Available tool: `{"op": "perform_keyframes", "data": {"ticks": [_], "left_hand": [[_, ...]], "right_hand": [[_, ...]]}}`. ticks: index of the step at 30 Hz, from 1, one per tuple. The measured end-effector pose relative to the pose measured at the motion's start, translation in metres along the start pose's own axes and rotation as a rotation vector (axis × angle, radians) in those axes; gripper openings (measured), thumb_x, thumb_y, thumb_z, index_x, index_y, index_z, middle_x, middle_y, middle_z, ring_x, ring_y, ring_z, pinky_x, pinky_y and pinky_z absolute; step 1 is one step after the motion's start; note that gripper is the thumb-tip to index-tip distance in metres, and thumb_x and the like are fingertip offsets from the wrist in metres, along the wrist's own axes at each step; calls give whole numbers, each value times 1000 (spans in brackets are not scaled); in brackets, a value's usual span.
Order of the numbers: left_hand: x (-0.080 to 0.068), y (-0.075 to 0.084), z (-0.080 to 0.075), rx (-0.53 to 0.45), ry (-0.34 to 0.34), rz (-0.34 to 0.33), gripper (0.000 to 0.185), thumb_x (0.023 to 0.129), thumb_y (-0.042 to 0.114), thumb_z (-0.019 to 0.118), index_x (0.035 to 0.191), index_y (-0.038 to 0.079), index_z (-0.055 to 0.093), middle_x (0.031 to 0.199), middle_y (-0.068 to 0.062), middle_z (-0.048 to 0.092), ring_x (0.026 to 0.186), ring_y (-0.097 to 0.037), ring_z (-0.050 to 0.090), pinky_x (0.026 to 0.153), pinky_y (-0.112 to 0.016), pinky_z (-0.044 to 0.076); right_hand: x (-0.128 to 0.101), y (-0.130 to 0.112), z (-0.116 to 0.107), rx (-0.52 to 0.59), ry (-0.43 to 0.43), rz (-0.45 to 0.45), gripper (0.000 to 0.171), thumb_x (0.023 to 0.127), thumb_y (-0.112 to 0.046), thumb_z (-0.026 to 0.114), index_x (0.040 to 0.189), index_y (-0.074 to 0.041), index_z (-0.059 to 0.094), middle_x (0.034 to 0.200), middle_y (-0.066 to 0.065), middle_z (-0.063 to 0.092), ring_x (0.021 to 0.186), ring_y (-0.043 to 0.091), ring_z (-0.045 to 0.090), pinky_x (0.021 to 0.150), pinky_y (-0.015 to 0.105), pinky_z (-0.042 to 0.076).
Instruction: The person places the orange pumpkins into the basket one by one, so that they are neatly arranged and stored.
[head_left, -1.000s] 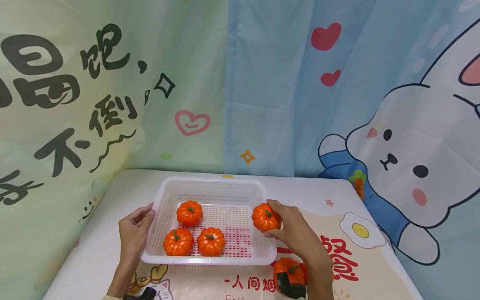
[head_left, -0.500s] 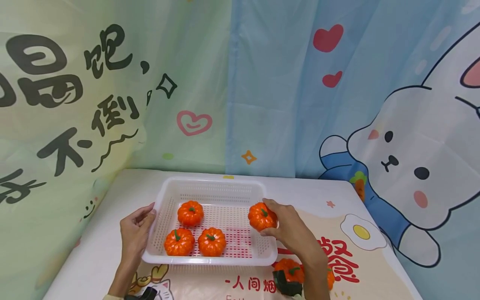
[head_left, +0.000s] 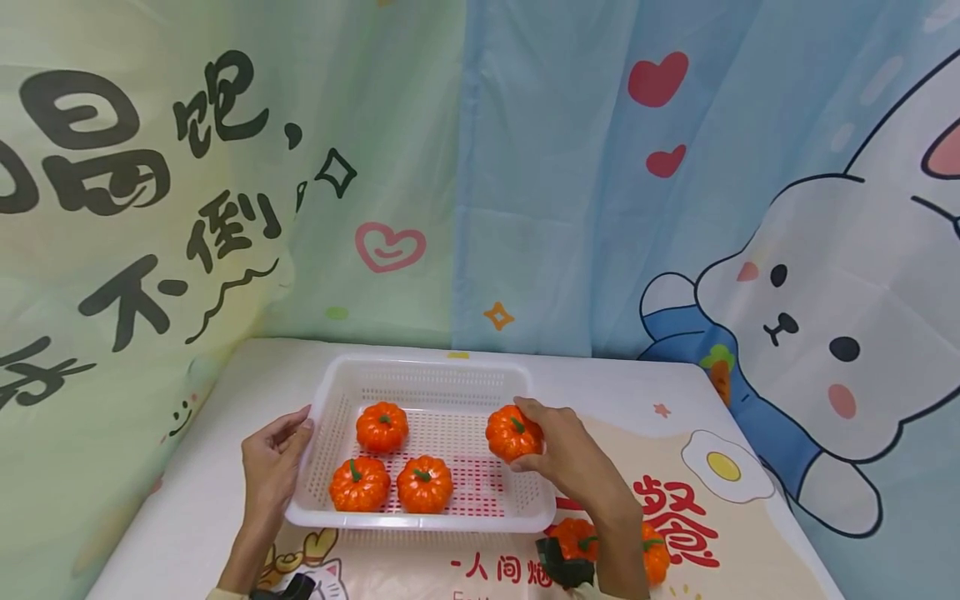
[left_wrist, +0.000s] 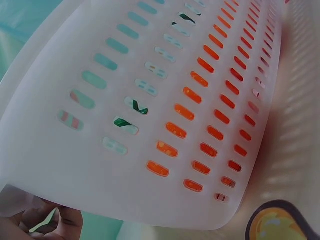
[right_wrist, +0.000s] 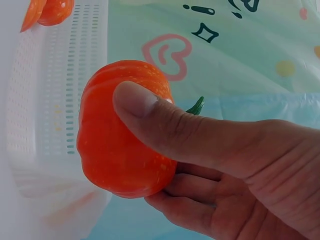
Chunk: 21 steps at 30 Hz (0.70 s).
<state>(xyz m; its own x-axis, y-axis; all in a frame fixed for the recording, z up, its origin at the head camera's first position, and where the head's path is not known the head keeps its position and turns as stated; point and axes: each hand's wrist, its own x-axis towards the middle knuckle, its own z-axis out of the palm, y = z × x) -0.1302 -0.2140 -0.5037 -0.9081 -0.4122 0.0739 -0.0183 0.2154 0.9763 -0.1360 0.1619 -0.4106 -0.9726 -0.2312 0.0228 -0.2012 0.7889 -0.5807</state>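
Note:
A white plastic basket [head_left: 465,523] with slotted walls stands on the table; three small orange pumpkins lie inside: one at the back left [head_left: 382,427], one at the front left [head_left: 360,484], one at the front middle [head_left: 425,484]. My left hand [head_left: 272,467] grips the basket's left rim; in the left wrist view its fingers [left_wrist: 65,220] are partly hidden behind the rim. With thumb and fingers my right hand [head_left: 573,458] holds another orange pumpkin [right_wrist: 127,135] with a green stem, above the basket's right side.
More orange pumpkins lie right of the basket: one [head_left: 573,535] partly behind the right wrist's black camera [head_left: 562,567], another [head_left: 655,557] beyond the forearm. The white table [head_left: 600,383] bears a printed mat [head_left: 637,433]. A patterned curtain [head_left: 525,208] hangs behind.
My right hand has moved left with its pumpkin, from the basket's right rim to further inside over it. A pumpkin beyond the right forearm has come into view. The left hand stays put.

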Motion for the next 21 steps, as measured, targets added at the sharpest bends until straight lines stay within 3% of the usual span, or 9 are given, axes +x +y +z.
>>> {"op": "perform_keyframes", "data": {"ticks": [21], "left_hand": [[0, 0, 0, 2, -1, -10, 39, 111, 27, 66, 142, 3, 71, 138, -25, 73, 88, 6, 71, 81, -11, 60]], "right_hand": [[13, -5, 17, 6, -32, -52, 79, 82, -14, 96, 153, -6, 62, 144, 12, 72, 128, 34, 61, 116, 57, 55]]}}
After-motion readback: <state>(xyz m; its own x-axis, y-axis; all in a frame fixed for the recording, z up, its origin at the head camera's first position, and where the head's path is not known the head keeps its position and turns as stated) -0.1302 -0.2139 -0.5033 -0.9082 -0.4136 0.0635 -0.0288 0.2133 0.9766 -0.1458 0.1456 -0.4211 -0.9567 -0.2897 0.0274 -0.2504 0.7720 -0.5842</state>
